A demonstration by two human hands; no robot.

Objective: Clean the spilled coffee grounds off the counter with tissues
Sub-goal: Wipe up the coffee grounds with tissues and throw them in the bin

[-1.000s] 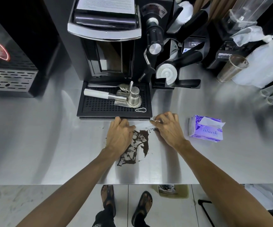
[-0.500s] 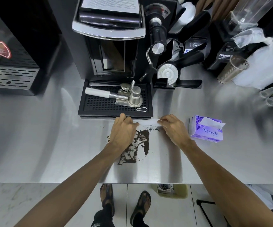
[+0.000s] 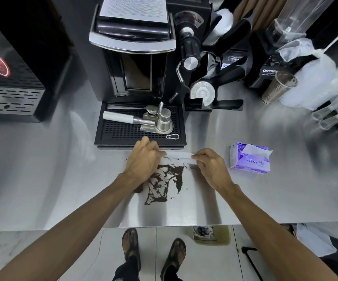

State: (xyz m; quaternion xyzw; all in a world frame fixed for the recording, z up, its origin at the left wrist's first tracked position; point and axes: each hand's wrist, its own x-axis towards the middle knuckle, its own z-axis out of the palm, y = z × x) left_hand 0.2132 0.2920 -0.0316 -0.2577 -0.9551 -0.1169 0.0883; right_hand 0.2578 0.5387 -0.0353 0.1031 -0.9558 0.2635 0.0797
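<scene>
A dark patch of coffee grounds [image 3: 164,182] lies on the steel counter [image 3: 42,179] just in front of the drip tray. A white tissue [image 3: 178,155] is stretched flat along the far edge of the grounds. My left hand [image 3: 143,161] pinches its left end and my right hand [image 3: 210,165] pinches its right end. The left hand covers part of the spill. A purple tissue pack [image 3: 249,160] with a sheet sticking out sits to the right of my right hand.
A black coffee machine [image 3: 131,57] stands behind, its drip tray [image 3: 139,126] holding metal tools. Portafilters and a grinder [image 3: 269,67], a metal cup [image 3: 278,87] and plastic bags are at the back right. A black box [image 3: 10,98] is at left. A bin [image 3: 210,235] sits on the floor below.
Both hands have drawn apart and lifted slightly, pulling the tissue out into a long strip along the far edge of the grounds.
</scene>
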